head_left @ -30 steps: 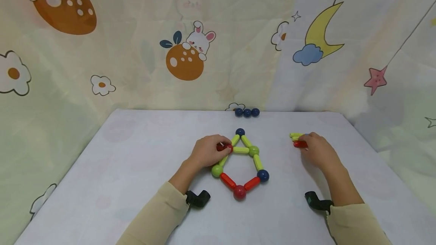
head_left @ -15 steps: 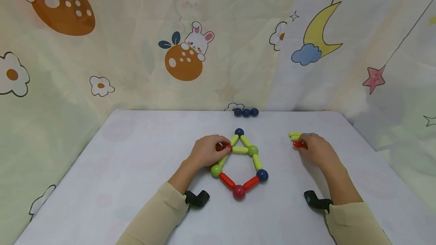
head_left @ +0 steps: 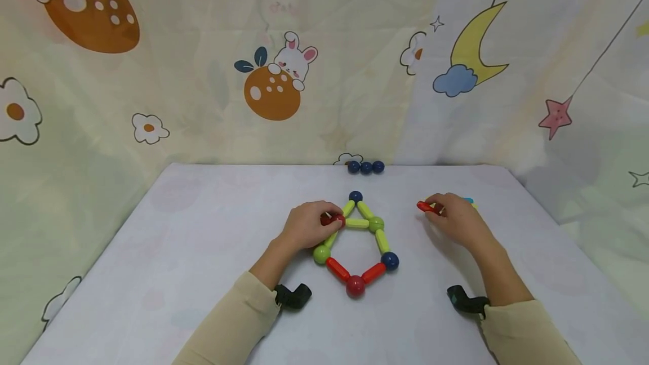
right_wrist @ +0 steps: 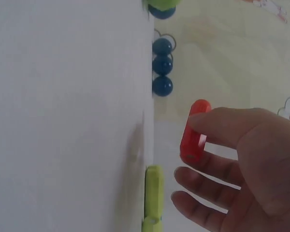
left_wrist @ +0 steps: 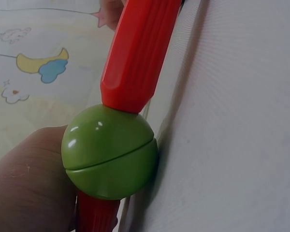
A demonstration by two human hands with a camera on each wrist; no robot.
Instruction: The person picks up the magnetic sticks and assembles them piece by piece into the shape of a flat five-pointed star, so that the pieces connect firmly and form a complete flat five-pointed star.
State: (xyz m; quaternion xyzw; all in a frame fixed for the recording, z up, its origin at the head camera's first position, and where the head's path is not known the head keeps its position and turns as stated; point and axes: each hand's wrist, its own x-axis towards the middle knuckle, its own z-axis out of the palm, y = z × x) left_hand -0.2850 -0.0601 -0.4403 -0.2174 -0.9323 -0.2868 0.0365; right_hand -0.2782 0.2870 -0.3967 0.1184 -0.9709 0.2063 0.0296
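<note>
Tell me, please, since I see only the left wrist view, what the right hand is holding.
Observer: The right hand pinches a short red rod between thumb and finger.
Operator: Thank you. What lies farthest away?
Observer: Three dark blue balls sit in a row at the far edge of the white table.
Operator: And could you say what forms the far tip of the assembled shape?
Observer: A single blue ball, where two yellow-green rods meet.
</note>
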